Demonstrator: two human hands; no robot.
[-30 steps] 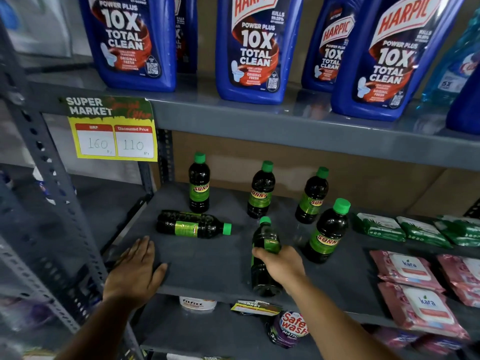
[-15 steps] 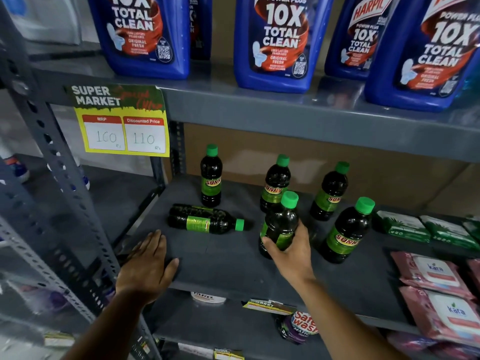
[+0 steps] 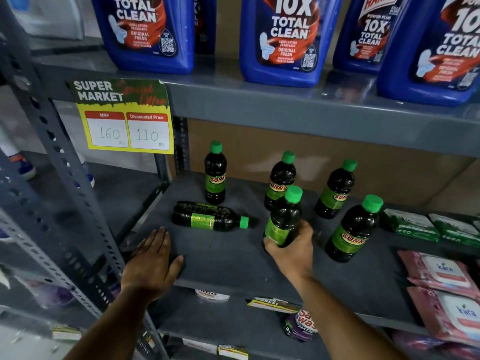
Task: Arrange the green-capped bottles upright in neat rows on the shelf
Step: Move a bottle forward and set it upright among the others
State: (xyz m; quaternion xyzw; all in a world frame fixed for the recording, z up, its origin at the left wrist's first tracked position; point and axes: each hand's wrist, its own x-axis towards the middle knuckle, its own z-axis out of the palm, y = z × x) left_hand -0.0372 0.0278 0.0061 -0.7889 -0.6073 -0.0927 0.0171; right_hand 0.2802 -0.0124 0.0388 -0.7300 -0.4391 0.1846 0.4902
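Six green-capped bottles sit on the grey shelf (image 3: 233, 258) in the middle of the frame. One, the held bottle (image 3: 284, 216), stands upright just right of centre, with the right hand (image 3: 292, 249) wrapped around its lower half from the front, fingers closed on the green label. Directly behind it stands a second upright bottle (image 3: 280, 179), partly covered by it. Further back and to the left is another upright bottle (image 3: 215, 172); to the right are two more, one at the back (image 3: 336, 189) and one nearer the front (image 3: 354, 229). The lying bottle (image 3: 209, 216) rests on its side left of centre, cap pointing right toward the held bottle. Just below it, the left hand (image 3: 153, 263) lies flat and empty on the shelf's front left corner, fingers spread, near but not touching it. A yellow price tag (image 3: 127, 120) hangs at upper left, under the blue cleaner jugs (image 3: 283, 40) along the top.
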